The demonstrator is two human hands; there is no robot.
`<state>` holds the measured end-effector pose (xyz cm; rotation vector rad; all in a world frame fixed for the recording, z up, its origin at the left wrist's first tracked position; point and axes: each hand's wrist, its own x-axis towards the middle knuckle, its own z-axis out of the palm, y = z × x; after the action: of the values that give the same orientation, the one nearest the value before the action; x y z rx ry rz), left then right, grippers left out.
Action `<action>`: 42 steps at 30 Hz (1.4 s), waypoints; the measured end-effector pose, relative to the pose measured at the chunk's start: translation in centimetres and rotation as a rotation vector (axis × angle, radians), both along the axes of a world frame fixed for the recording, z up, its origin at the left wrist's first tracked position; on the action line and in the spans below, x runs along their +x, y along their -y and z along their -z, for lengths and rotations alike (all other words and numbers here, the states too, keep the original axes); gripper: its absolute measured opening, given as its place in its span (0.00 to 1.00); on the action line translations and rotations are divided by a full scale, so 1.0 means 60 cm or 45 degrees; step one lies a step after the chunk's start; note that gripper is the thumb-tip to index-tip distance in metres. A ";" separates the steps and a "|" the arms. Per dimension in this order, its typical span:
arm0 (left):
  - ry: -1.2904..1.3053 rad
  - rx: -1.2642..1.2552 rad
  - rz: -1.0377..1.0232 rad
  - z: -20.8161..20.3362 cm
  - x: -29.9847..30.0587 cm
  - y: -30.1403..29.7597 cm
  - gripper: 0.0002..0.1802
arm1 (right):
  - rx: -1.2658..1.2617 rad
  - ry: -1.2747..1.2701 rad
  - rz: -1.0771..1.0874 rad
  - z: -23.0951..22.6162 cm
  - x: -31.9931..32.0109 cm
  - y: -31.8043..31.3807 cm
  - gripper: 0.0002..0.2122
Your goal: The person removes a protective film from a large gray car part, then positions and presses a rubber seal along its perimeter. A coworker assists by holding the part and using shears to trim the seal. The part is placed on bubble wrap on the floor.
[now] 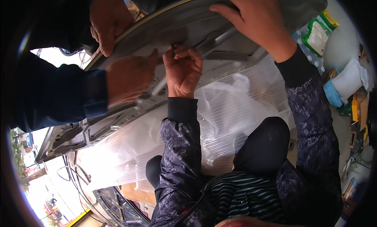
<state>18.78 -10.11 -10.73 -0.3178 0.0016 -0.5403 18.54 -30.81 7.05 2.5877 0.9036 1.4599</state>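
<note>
A dark grey car hood (pixel 231 44) with a ribbed inner side stands slanted before me, reaching from the lower left to the upper right. My left hand (pixel 183 71) is raised against its inner side, fingers curled and the thumb pressed to the index finger. Something small and dark shows at those fingertips, too small to name. Higher up, my right hand (pixel 257 20) holds the hood by its upper edge, thumb on the inner face; the frame's top cuts off its other fingers. A co-worker's hand (pixel 110 20) grips the rim, and another co-worker's hand (pixel 131 77) points beside my left hand.
Clear plastic sheeting (pixel 235 105) hangs below the hood, above my knees. Black cables (pixel 74 172) and another dark panel (pixel 118 207) lie at the lower left. A green-and-white package (pixel 316 36), a white bag (pixel 347 79) and assorted clutter line the right side.
</note>
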 end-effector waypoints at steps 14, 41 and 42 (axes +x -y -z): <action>-0.286 -0.383 -0.066 -0.030 -0.008 0.031 0.04 | -0.076 -0.022 0.048 0.005 0.006 -0.014 0.21; -0.165 -0.284 0.115 0.005 -0.038 0.013 0.08 | -0.161 0.005 0.127 0.021 0.018 -0.001 0.21; -0.164 -0.273 0.124 0.017 -0.045 0.012 0.08 | -0.171 0.025 0.103 0.022 0.020 0.002 0.21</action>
<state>16.06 -10.81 -11.74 -0.5635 0.0850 -0.6172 19.74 -30.95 5.72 2.4792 0.8531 1.3525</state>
